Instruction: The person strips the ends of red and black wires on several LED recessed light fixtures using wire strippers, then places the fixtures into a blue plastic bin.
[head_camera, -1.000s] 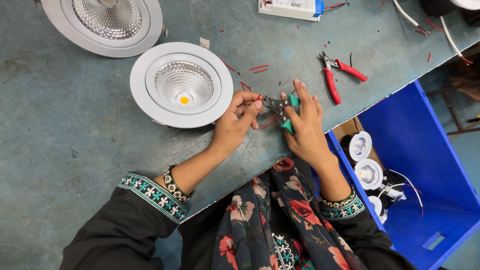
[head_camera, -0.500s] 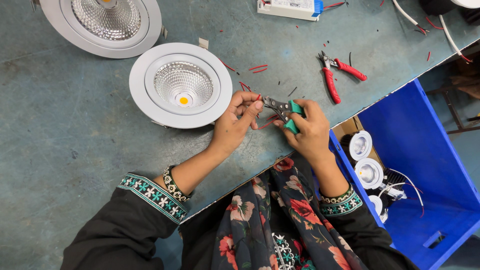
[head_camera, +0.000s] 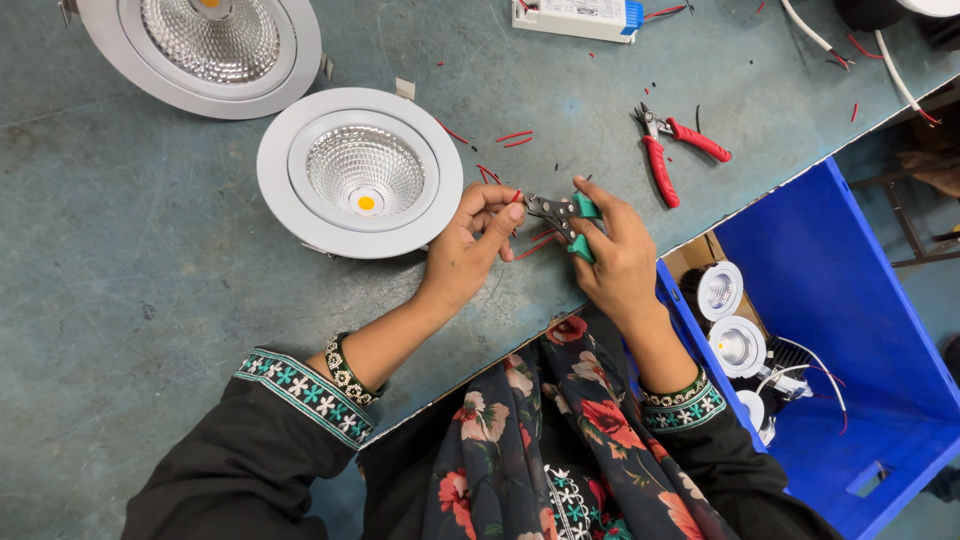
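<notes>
My right hand (head_camera: 615, 255) grips small green-handled pliers (head_camera: 563, 215) over the grey-green table, their jaws pointing left. My left hand (head_camera: 470, 245) pinches a thin red wire (head_camera: 514, 199) at the plier jaws. The wire seems to lead from the round white downlight (head_camera: 360, 172) with a ribbed silver reflector, which lies face up just left of my left hand. More red wire strands lie under my hands.
A second, larger downlight (head_camera: 205, 50) lies at the top left. Red-handled pliers (head_camera: 665, 150) rest right of my hands among red wire scraps. A white driver box (head_camera: 580, 17) lies at the top edge. A blue bin (head_camera: 850, 330) at the right holds several small lamps.
My hands and the green pliers have stayed almost in place; the fingers shifted slightly around the wire.
</notes>
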